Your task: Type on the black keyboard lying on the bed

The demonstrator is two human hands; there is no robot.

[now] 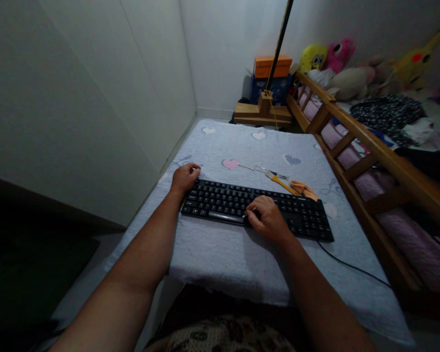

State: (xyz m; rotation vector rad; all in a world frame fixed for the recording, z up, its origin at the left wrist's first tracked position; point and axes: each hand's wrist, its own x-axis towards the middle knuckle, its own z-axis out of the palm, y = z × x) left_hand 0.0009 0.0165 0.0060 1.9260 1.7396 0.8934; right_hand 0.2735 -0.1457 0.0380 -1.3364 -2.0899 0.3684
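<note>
A black keyboard (220, 198) lies at a slight slant on the cloth-covered table. My left hand (185, 177) is at its back left corner, fingers curled against that edge; their undersides are hidden. Over the front of the keys, right of the space bar, my right hand (264, 215) is closed in a pinch. A small pale tip shows by its fingertips, too little to name. Behind the keyboard lie a brush with a yellow handle (281, 183), a thin metal tool (246, 167), tweezers-like metal pieces (280, 175) and a crumpled orange cloth (302, 188).
A pale blue cloth with hearts (220, 254) covers the table. The keyboard's cable (352, 266) runs off to the right. A wooden bed rail (374, 142) borders the right side, a white panel (95, 98) the left. Boxes (273, 67) and a wooden stand (264, 110) are behind.
</note>
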